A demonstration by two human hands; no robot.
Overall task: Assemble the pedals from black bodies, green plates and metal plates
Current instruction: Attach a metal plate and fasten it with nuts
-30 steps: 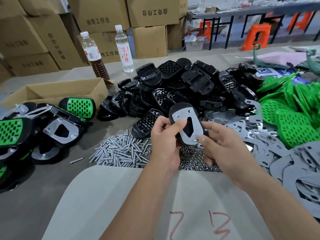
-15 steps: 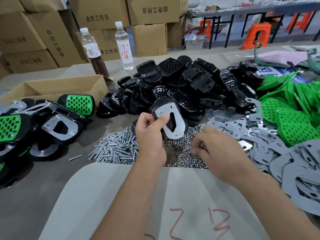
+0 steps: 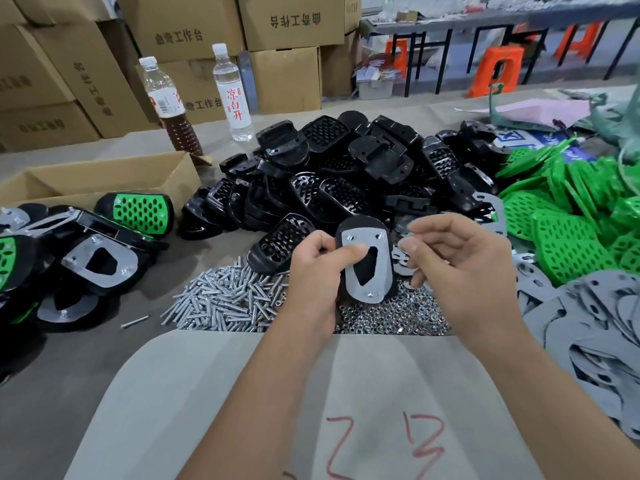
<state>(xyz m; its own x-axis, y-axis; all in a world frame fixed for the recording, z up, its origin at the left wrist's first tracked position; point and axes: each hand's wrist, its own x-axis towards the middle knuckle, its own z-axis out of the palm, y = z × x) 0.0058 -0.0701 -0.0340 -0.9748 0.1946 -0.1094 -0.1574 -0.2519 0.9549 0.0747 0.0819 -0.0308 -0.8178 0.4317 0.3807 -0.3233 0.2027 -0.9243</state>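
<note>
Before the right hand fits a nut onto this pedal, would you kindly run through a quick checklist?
1. Left hand grips the pedal: ok.
2. Metal plate seated on the black body: ok.
3. Three screw ends poke through the plate: ok.
4. Nut pinched in the right hand: cannot tell.
5. Nut pile lies beneath the hands: ok.

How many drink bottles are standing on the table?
2. A clear plastic bottle of brown liquid stands behind the open cardboard box; a clear plastic water bottle with red lettering stands just right of it. None look hidden.
</note>
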